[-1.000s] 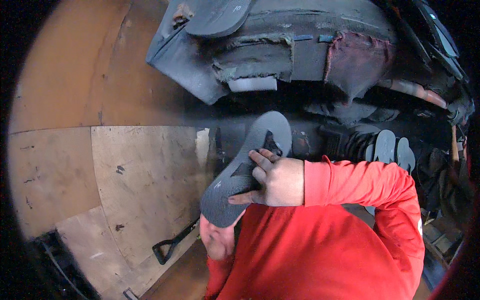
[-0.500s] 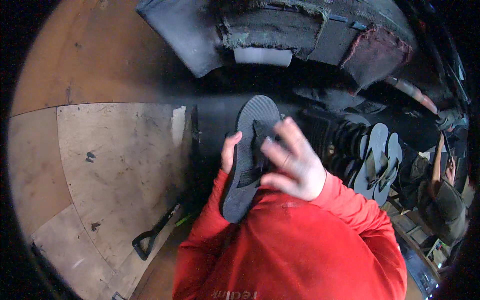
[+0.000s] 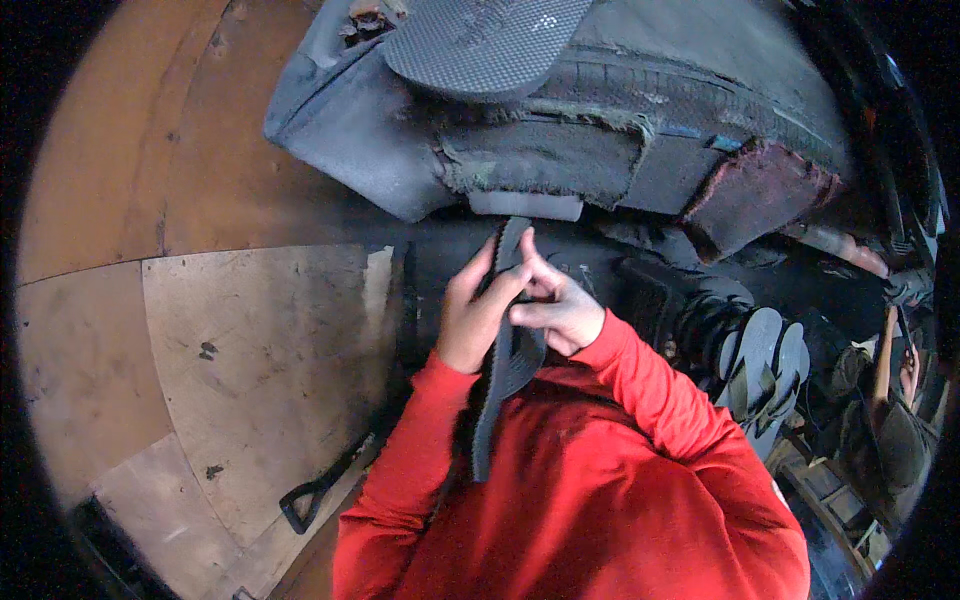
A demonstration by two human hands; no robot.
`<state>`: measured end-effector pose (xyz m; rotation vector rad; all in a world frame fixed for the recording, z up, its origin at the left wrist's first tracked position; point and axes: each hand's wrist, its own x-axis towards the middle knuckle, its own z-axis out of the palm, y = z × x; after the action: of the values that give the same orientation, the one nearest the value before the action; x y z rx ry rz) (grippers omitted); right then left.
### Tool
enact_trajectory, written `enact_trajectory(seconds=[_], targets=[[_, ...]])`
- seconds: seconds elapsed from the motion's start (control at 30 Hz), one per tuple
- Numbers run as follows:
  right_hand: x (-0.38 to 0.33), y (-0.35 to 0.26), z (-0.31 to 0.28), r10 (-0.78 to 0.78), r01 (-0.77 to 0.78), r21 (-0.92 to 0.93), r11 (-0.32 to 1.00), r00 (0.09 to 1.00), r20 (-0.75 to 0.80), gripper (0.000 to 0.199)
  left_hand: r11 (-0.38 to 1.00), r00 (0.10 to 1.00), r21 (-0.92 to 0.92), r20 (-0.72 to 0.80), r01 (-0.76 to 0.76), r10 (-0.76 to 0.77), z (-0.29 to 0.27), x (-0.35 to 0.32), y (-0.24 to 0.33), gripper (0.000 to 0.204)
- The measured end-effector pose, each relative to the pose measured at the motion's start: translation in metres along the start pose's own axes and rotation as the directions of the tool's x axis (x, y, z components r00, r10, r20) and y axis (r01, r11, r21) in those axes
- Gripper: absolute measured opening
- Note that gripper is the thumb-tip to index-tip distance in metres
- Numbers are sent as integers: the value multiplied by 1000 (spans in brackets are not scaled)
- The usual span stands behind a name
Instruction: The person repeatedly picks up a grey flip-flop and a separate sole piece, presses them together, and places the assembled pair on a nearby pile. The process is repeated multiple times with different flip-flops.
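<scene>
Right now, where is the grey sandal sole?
In the head view's centre, the grey sandal sole stands edge-on between the left hand and right hand.

spare sandals (image 3: pixel 762 372), black handle (image 3: pixel 312 490), plywood floor (image 3: pixel 250 360)

The person wears a bright red long-sleeved top that fills the lower middle of the view. Both sleeves are plain red, without visible markings, and end in snug cuffs at the wrists, just below the fingers. The left hand (image 3: pixel 472 322) and the right hand (image 3: pixel 556 312) are bare, with no gloves, rings or watch showing.
</scene>
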<state>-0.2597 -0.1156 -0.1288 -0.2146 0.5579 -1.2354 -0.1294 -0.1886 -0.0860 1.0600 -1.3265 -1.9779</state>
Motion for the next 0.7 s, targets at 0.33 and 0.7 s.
enact_trajectory(seconds=[0.33,0.7], targets=[[-16,-9,-14,-400,203,-977,58,902,163,117,892,998,-452,44,-14,38,7,-8,-46,59],[-1,0,11,-3,17,-478,878,1000,30,122,898,989,421,-20,-126,149,-9,-13,15,58]])
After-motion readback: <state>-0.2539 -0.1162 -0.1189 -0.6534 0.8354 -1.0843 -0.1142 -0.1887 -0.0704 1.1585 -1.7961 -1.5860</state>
